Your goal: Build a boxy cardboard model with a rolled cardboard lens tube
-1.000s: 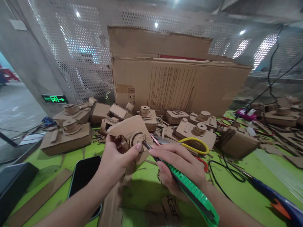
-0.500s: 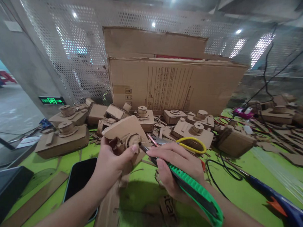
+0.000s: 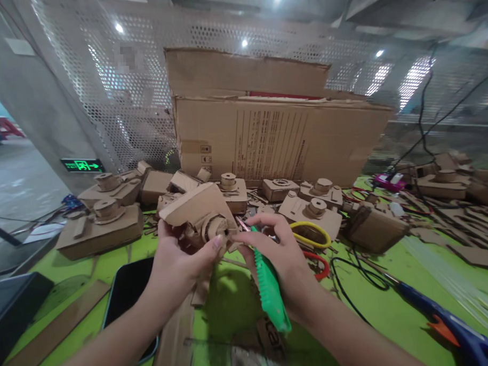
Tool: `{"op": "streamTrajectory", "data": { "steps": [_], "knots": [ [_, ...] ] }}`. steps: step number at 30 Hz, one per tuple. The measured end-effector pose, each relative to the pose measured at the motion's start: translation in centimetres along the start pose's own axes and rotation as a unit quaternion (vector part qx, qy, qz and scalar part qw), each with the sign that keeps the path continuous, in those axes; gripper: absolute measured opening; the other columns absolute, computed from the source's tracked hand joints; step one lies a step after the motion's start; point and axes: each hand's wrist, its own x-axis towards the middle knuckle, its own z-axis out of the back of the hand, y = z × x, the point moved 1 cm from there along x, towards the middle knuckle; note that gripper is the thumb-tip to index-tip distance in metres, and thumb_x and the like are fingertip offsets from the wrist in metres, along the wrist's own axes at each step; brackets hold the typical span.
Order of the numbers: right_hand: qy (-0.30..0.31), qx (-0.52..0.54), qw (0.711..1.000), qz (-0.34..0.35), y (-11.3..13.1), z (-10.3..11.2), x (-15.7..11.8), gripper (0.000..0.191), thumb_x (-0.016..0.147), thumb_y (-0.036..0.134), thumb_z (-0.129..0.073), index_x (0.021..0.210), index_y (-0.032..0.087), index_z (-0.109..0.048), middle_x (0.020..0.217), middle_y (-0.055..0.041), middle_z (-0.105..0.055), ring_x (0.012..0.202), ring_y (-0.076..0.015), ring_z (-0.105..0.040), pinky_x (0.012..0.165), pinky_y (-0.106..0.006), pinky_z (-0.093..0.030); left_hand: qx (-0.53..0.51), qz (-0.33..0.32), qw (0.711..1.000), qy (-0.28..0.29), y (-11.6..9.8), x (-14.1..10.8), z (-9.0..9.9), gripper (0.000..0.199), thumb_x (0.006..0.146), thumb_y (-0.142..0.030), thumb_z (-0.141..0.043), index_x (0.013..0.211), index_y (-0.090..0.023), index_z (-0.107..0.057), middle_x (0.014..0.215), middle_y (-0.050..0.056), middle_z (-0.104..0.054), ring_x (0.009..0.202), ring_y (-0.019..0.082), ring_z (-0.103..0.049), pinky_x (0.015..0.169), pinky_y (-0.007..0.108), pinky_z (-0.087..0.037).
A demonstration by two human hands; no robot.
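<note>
My left hand is closed on a cardboard camera model, tilted, its round lens part facing me and the thumb pressed on that part's rim. My right hand is closed around a green utility knife, whose handle points down toward me. The right index fingertip touches or nearly touches the lens part; the knife's blade end is hidden by the hand. Scissors with yellow and red handle loops lie just behind my right hand.
Several cardboard camera models line the back of the green table, before a large cardboard box. A phone lies left. At right are a blue glue gun, clear glue sticks and cardboard strips.
The knife has swung from pointing at the lens part to a steeper angle inside my right hand. My right index finger has moved to the lens part, and the model has tilted slightly.
</note>
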Motion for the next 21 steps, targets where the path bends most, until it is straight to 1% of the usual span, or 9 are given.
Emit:
{"op": "streamTrajectory", "data": {
  "steps": [2, 5, 7, 9, 11, 13, 17, 21],
  "knots": [
    [-0.002, 0.003, 1.000, -0.025, -0.6, -0.7, -0.5, 0.026, 0.102, 0.016, -0.071, 0.121, 0.032, -0.079, 0.126, -0.0086, -0.068, 0.092, -0.0244, -0.076, 0.077, -0.041, -0.070, 0.006, -0.001, 1.000, -0.002, -0.1, -0.4, -0.3, 0.100, 0.063, -0.037, -0.107, 0.144, -0.027, -0.049, 0.143, 0.016, -0.073, 0.124, 0.035, -0.078, 0.109, 0.049, -0.063],
    [-0.011, 0.004, 0.999, -0.039, -0.8, -0.9, -1.2, 0.031, 0.101, 0.019, -0.074, 0.128, 0.034, -0.077, 0.133, -0.0097, -0.066, 0.107, -0.0287, -0.075, 0.084, -0.045, -0.070, 0.009, -0.005, 1.000, -0.008, 0.0, -0.8, -0.6, 0.098, 0.061, -0.035, -0.106, 0.140, -0.028, -0.049, 0.141, 0.015, -0.072, 0.122, 0.036, -0.078, 0.108, 0.052, -0.064],
    [-0.004, -0.003, 0.999, -0.041, -0.7, -0.7, -1.5, 0.036, 0.099, 0.017, -0.076, 0.130, 0.035, -0.077, 0.136, -0.0101, -0.065, 0.119, -0.0318, -0.072, 0.091, -0.049, -0.069, 0.018, -0.017, 1.000, -0.015, 0.2, -1.0, -0.8, 0.095, 0.063, -0.035, -0.105, 0.139, -0.029, -0.049, 0.146, 0.014, -0.069, 0.125, 0.035, -0.076, 0.110, 0.052, -0.062],
    [0.001, -0.011, 0.999, -0.041, -0.5, -0.6, -1.6, 0.039, 0.098, 0.013, -0.075, 0.131, 0.034, -0.076, 0.135, -0.0106, -0.066, 0.125, -0.0334, -0.069, 0.095, -0.051, -0.068, 0.034, -0.041, 0.998, -0.021, 0.3, -1.1, -0.9, 0.092, 0.064, -0.033, -0.104, 0.138, -0.032, -0.049, 0.151, 0.012, -0.065, 0.131, 0.034, -0.073, 0.114, 0.051, -0.060],
    [-0.003, -0.006, 0.999, -0.041, -0.4, -0.6, -1.6, 0.039, 0.099, 0.012, -0.072, 0.131, 0.033, -0.075, 0.134, -0.0111, -0.067, 0.124, -0.0334, -0.069, 0.094, -0.050, -0.068, 0.051, -0.065, 0.996, -0.024, 0.4, -1.2, -0.9, 0.092, 0.064, -0.031, -0.105, 0.137, -0.032, -0.049, 0.153, 0.011, -0.064, 0.136, 0.034, -0.070, 0.117, 0.050, -0.059],
    [-0.017, 0.005, 0.999, -0.046, -0.5, -0.8, -1.6, 0.033, 0.101, 0.014, -0.069, 0.128, 0.032, -0.075, 0.131, -0.0113, -0.067, 0.121, -0.0323, -0.069, 0.091, -0.048, -0.068, 0.059, -0.075, 0.995, -0.016, 0.4, -1.3, -0.8, 0.091, 0.065, -0.031, -0.104, 0.138, -0.032, -0.049, 0.156, 0.011, -0.061, 0.139, 0.035, -0.068, 0.119, 0.050, -0.058],
    [-0.027, 0.006, 0.998, -0.052, -0.5, -1.0, -1.5, 0.022, 0.101, 0.017, -0.068, 0.117, 0.030, -0.075, 0.130, -0.0102, -0.066, 0.118, -0.0301, -0.069, 0.093, -0.044, -0.067, 0.044, -0.051, 0.998, 0.017, 0.4, -1.5, -0.8, 0.093, 0.069, -0.034, -0.102, 0.143, -0.031, -0.046, 0.159, 0.013, -0.058, 0.141, 0.035, -0.066, 0.118, 0.050, -0.058],
    [0.003, -0.009, 0.999, -0.052, -0.2, -0.5, -1.2, 0.020, 0.098, 0.015, -0.069, 0.112, 0.028, -0.075, 0.129, -0.0095, -0.064, 0.118, -0.0288, -0.068, 0.098, -0.045, -0.064, 0.053, -0.040, 0.997, 0.026, 0.4, -1.6, -0.8, 0.096, 0.068, -0.033, -0.103, 0.144, -0.033, -0.045, 0.158, 0.011, -0.060, 0.140, 0.033, -0.067, 0.119, 0.049, -0.056]
  ]
}}
